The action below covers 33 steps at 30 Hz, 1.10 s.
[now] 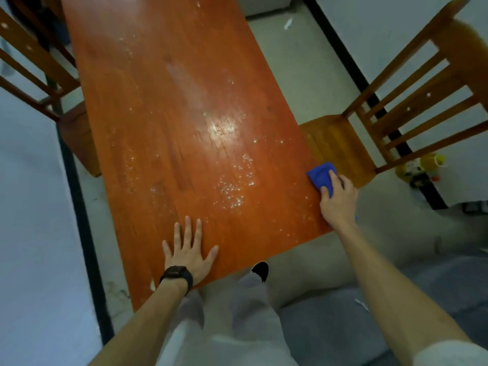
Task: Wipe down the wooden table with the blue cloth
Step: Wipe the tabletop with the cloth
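Note:
A long reddish wooden table (169, 107) runs away from me, speckled with water droplets and pale smears. At its near right edge lies the folded blue cloth (320, 175). My right hand (339, 198) lies on top of the cloth and presses it against the table edge; a bit of cloth shows behind the wrist too. My left hand (187, 250), with a black watch on the wrist, rests flat on the tabletop near the front edge, fingers spread, holding nothing.
A wooden chair (396, 109) stands close to the table's right side, its seat just beyond the cloth. Another wooden chair (39, 75) stands at the left. Small toys (422, 167) lie on the floor by the right wall. My legs are below the table's front edge.

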Available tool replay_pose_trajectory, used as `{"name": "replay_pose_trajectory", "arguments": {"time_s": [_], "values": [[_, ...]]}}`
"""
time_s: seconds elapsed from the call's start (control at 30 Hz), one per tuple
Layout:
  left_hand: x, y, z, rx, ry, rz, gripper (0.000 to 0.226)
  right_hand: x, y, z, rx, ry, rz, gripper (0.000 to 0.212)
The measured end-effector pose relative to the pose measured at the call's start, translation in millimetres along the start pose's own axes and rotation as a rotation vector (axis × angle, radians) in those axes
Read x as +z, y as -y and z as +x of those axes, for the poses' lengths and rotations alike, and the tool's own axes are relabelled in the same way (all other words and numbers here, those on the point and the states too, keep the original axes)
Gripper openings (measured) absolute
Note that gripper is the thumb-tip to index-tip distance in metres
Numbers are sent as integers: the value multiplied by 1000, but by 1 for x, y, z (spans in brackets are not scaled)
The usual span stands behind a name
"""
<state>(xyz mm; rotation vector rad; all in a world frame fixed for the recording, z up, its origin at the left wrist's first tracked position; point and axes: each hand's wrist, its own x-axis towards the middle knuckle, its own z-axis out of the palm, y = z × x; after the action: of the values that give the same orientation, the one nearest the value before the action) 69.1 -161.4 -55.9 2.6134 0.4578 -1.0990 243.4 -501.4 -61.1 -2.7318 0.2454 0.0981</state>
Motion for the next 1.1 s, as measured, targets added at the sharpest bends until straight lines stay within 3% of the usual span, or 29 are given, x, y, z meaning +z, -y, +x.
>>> {"name": "replay_pose_trajectory", "arguments": {"time_s": [0.1, 0.2, 0.3, 0.4, 0.47, 0.53, 0.7, 0.8, 0.9, 1.0, 1.03, 1.1], "values": [[-1, 1, -1, -28, 25, 51, 93, 30, 2, -36, 6, -82, -120, 52], [-5, 1, -4, -47, 13, 87, 94, 53, 22, -88, -166, -71, -130, 55], [-10, -4, -9, -57, 50, 83, 95, 62, 39, -112, -279, 20, -52, 57], [-12, -12, -9, -92, 43, 103, 96, 52, 43, -106, -500, 236, 85, 56], [-13, -18, -10, -110, 45, 104, 96, 36, 38, -73, -466, 254, 211, 48], [-11, -22, -10, -120, 50, 86, 95, 19, 33, -27, -358, 141, 247, 45], [-7, -13, -4, -91, 67, 83, 93, 23, 14, 41, -103, 47, 73, 56], [-4, 2, -1, -65, 78, 91, 97, 46, 28, -7, -252, -50, -50, 52], [-4, 8, 1, -49, 95, 97, 104, 61, 46, -84, -488, 109, 25, 62], [-5, 4, 4, -43, 98, 76, 104, 63, 61, -126, -664, 450, 134, 67], [-5, 2, 5, -44, 97, 68, 104, 58, 65, -124, -649, 508, 206, 66], [-6, -2, 5, -42, 100, 64, 104, 43, 65, -94, -514, 413, 315, 62]]}}
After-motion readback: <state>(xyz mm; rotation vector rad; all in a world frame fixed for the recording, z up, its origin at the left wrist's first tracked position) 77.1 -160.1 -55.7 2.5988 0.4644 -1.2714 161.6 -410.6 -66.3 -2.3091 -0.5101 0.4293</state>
